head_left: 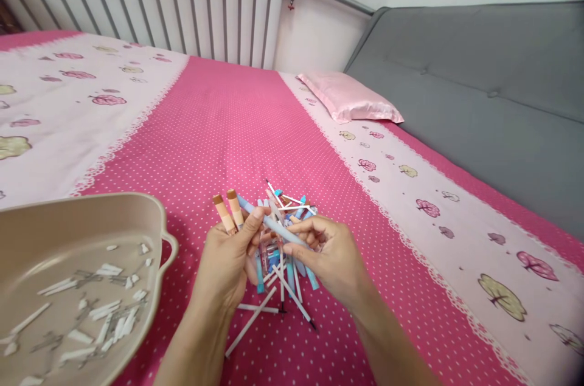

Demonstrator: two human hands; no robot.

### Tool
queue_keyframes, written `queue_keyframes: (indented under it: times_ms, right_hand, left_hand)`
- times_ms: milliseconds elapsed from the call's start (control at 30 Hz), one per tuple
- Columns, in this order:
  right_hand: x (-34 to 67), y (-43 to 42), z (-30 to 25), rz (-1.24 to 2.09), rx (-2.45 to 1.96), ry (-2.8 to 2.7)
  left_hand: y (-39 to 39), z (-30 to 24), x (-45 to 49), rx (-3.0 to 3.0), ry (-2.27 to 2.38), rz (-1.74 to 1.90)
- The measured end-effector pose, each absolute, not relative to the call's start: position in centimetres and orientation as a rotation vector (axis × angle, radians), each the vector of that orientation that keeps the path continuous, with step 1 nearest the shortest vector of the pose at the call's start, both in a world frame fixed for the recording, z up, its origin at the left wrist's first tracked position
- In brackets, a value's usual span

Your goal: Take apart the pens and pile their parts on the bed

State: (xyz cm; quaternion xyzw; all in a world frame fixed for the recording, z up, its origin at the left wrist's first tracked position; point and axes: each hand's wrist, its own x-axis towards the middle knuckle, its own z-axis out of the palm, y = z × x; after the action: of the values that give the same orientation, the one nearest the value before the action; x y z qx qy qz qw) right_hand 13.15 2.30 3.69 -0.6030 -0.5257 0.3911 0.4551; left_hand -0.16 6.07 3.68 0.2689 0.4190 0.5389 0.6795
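My left hand [230, 258] is closed, with two peach pens with brown ends [223, 213] sticking up from it. Its thumb also presses on a pale blue pen [274, 226] that slants across to the other side. My right hand [331, 252] is closed on the lower right end of that same blue pen, its thumb and fingers pinching it. Beneath both hands lies a loose pile of pen parts [289, 276], blue, clear and pink, partly hidden by my fingers. Several thin white pen refills with dark tips [294, 293] stick out of the pile toward me.
A beige plastic basin [159, 234] stands at the left, with small white and clear pieces [107, 313] scattered on its bottom. Everything rests on a pink dotted bedspread [237, 124]. Farther back are a pink pillow [349, 97], a grey headboard [479, 64] and a white radiator [196, 9].
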Motion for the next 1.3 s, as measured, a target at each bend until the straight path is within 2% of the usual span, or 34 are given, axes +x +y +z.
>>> queue_keyframes:
  times_ms: [67, 233, 300, 600, 700, 867, 1033, 1100, 1200, 1300]
  right_hand:
    - [13.0, 2.3, 3.7, 0.938, -1.496, -1.28]
    - [13.1, 2.2, 3.8, 1.353, -1.308, -1.299]
    - [13.1, 2.2, 3.7, 1.367, -1.321, -1.361]
    - [12.5, 1.8, 3.2, 0.566, -1.619, -1.444]
    - [12.1, 1.8, 3.0, 0.482, -1.63, -1.428]
    - [12.0, 1.8, 3.2, 0.716, -1.574, -1.354]
    - [12.6, 1.7, 3.7, 1.368, -1.332, -1.386]
    - [12.8, 1.8, 3.7, 1.367, -1.354, -1.425]
    - [12.8, 1.9, 3.6, 1.118, -1.489, -1.486]
    - [12.8, 2.0, 3.5, 1.038, -1.542, -1.486]
  left_hand:
    - [6.1, 3.6, -0.1, 0.617, 0.942, 1.218]
    - [6.1, 3.5, -0.3, 0.638, 0.951, 1.186]
    - [6.0, 3.6, -0.3, 0.616, 0.943, 1.189]
    - [5.9, 3.8, 0.4, 0.608, 1.002, 1.247]
    - [5.9, 3.7, 0.5, 0.608, 1.005, 1.232]
    - [5.8, 3.4, 0.4, 0.615, 1.028, 1.239]
    - [6.0, 3.4, 0.1, 0.63, 1.025, 1.211]
    - [6.0, 3.3, 0.1, 0.642, 1.025, 1.201]
    - [6.1, 3.0, 0.1, 0.689, 1.069, 1.156]
    - [6.2, 2.2, 0.0, 0.8, 1.089, 1.109]
